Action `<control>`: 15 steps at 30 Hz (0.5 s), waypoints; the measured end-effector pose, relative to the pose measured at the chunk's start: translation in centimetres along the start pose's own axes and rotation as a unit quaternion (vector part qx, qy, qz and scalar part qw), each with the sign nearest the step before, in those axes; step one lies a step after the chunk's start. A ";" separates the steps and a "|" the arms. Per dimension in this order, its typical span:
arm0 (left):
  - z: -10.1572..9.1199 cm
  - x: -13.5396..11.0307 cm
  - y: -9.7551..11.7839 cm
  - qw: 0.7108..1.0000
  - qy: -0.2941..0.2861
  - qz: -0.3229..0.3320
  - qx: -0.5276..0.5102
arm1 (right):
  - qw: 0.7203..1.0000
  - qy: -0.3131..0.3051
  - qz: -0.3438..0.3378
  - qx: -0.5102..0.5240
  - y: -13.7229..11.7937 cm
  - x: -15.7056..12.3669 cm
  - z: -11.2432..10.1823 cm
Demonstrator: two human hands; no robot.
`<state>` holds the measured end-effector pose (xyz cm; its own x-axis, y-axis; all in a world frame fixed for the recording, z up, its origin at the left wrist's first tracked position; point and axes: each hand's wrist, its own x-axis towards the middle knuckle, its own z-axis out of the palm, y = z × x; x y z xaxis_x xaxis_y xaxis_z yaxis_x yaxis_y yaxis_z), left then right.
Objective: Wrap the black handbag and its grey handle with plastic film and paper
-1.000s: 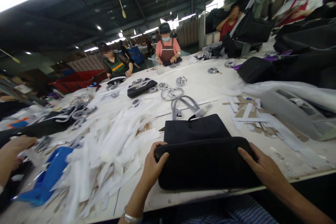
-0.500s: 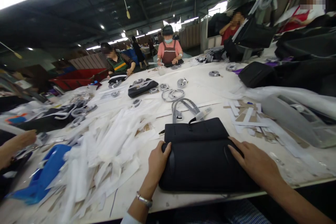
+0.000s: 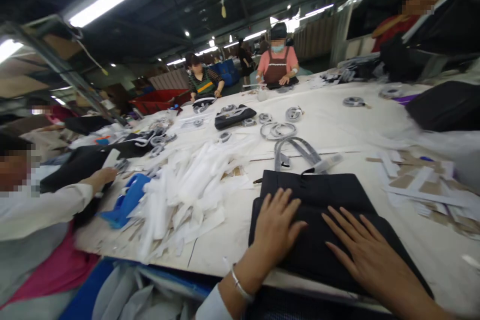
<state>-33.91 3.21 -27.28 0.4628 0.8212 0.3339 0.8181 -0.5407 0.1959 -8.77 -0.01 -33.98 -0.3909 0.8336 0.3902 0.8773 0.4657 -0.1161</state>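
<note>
On the black bag (image 3: 318,190), at the near edge of the table (image 3: 337,120): your left hand (image 3: 277,222) lies palm down, fingers (image 3: 287,202) nearly together, on the folded upper layer. Your right hand (image 3: 362,250) is flat too, fingers (image 3: 343,222) spread wide over the lower half. Neither hand pinches anything; both only press.

Risks as I read them:
- The bag's near side looks level with the table lip or slightly past it. With flat palms only, a pull toward you could slide it off, since nothing is gripped to stop it.
- The fabric looks smooth and layered. Uneven pressure from two hands at different heights could shear the top layer over the bottom and set a crooked crease.
- The grey strap (image 3: 296,152) lies just beyond the bag's far edge. I can't tell if they touch. A forward shove could trap the strap underneath.
- The pile of white strips (image 3: 187,195) is just beside the bag on your left. A sideways sweep could drag strips under it.
- The paper scraps (image 3: 420,180) are near on the right, with the same problem.
- The bracelet (image 3: 240,287) on your left wrist sits just off the bag's corner. If you drop the wrist onto the fabric, it could snag a seam.
- The co-worker's hand (image 3: 101,177) is well apart, by the blue plastic piece (image 3: 125,202). A clash there looks unlikely.
</note>
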 end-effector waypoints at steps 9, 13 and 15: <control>2.0 -1.8 1.2 0.999 0.010 0.029 -0.029 | 0.974 -0.071 0.015 0.214 0.8 8.7 -1.3; 1.8 -2.0 1.0 0.998 0.044 0.028 -0.047 | 0.917 -0.168 -0.021 0.360 -5.9 19.2 -2.0; 2.1 -2.0 0.7 0.997 0.054 0.029 -0.051 | 0.875 -0.223 0.020 0.430 -9.9 23.6 -0.3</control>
<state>-33.52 1.56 -29.78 0.4641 0.7665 0.4440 0.7492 -0.6071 0.2649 -26.58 15.00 -23.34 -0.6022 0.7983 -0.0028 0.4341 0.3246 -0.8403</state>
